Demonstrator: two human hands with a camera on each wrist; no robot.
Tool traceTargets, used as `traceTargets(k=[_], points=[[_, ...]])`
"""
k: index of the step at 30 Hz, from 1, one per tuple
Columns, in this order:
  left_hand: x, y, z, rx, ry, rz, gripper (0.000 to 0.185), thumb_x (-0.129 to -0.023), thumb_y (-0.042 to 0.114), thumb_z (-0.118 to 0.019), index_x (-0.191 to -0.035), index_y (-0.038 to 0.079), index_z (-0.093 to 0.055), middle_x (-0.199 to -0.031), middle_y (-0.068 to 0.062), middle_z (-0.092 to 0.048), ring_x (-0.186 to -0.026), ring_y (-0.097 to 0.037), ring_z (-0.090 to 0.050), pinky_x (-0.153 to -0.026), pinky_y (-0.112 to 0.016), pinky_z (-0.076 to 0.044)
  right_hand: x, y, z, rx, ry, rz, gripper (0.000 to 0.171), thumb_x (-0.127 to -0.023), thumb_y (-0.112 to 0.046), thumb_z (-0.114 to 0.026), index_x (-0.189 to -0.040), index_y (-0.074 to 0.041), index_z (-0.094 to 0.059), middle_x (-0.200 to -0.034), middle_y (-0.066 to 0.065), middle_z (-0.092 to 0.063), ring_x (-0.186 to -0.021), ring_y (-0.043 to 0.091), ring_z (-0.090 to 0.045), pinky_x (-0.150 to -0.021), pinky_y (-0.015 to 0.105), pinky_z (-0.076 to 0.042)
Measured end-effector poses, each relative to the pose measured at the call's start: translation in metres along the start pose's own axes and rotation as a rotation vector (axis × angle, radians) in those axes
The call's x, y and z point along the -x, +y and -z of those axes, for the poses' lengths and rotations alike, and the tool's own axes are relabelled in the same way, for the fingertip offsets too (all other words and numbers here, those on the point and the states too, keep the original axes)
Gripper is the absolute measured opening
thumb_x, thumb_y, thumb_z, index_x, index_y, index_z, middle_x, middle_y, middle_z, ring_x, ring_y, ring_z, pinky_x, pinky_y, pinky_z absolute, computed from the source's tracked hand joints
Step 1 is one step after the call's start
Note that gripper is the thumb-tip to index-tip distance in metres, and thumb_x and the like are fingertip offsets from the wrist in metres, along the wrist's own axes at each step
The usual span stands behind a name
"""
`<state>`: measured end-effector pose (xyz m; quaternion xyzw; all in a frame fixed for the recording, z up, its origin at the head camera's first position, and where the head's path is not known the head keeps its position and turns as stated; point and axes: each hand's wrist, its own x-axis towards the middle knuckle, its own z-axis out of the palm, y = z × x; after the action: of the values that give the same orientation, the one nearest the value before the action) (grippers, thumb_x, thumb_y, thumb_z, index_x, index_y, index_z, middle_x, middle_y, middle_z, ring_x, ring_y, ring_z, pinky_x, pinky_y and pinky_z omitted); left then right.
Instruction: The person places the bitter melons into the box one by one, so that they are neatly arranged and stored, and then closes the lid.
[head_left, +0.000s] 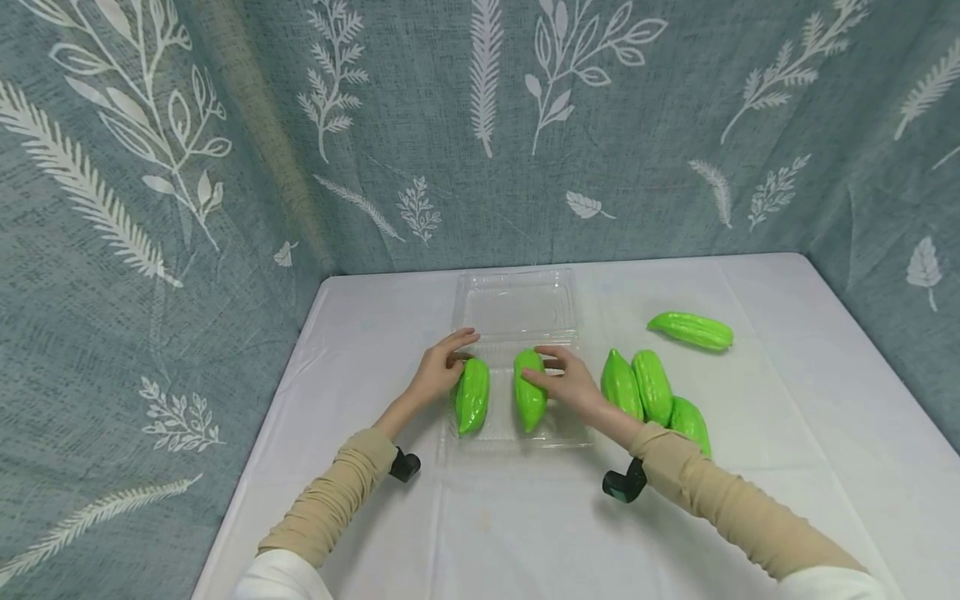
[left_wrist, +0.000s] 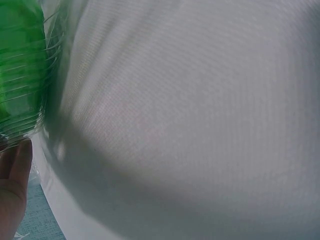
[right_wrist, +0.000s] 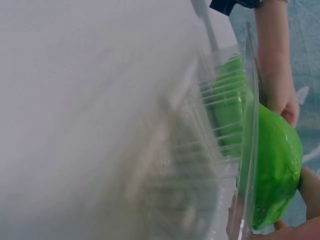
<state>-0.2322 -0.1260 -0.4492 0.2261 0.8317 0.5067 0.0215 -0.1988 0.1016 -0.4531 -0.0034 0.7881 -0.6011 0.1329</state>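
My fingers (head_left: 542, 372) pinch two ridged green plastic gourds (head_left: 529, 398) in a clear plastic tray (head_left: 525, 437); four more gourds (head_left: 652, 387) lie right on the white counter (head_left: 787, 433).

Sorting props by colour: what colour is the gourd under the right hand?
Bright green gourd, glossy, under the right hand; clearest in the head view.

Both forearms reach forward from the lower edge of the head view, each in a tan sleeve over a white cuff, with a small black camera strapped under each wrist. The left hand (head_left: 438, 372) has its fingers curved and pointing right. The right hand (head_left: 567, 381) faces it, near it, fingers spread and pointing left.
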Motion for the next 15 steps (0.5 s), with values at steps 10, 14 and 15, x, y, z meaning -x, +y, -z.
traceTargets(k=[10,14,15], points=[[0.003,0.010,0.003,-0.018,-0.014,0.011,0.046,-0.078,-0.022,-0.038,-0.123,-0.013,-0.045,-0.136,-0.027,-0.034,-0.103,-0.046,-0.052,-0.086,-0.047,-0.048,-0.004,-0.006,-0.009,0.026,0.001,-0.017,0.060,-0.080,-0.026,-0.066,-0.132,-0.008,-0.041,-0.131,0.022,-0.042,-0.114,0.035,-0.047,-0.079,0.032,-0.054],[0.002,0.009,0.003,-0.007,-0.018,0.010,0.046,-0.078,-0.023,-0.038,-0.123,-0.013,-0.046,-0.136,-0.027,-0.034,-0.103,-0.046,-0.052,-0.086,-0.049,-0.048,-0.006,-0.007,-0.012,0.045,-0.010,-0.011,0.060,-0.081,-0.028,-0.065,-0.132,-0.008,-0.041,-0.129,0.023,-0.043,-0.113,0.034,-0.048,-0.079,0.032,-0.054],[0.002,0.009,0.003,-0.007,-0.019,0.011,0.046,-0.078,-0.023,-0.038,-0.123,-0.013,-0.046,-0.136,-0.027,-0.034,-0.103,-0.046,-0.052,-0.086,-0.049,-0.048,-0.007,-0.007,-0.013,0.052,-0.013,-0.009,0.060,-0.081,-0.029,-0.065,-0.132,-0.008,-0.041,-0.129,0.022,-0.044,-0.113,0.034,-0.049,-0.079,0.032,-0.054]])
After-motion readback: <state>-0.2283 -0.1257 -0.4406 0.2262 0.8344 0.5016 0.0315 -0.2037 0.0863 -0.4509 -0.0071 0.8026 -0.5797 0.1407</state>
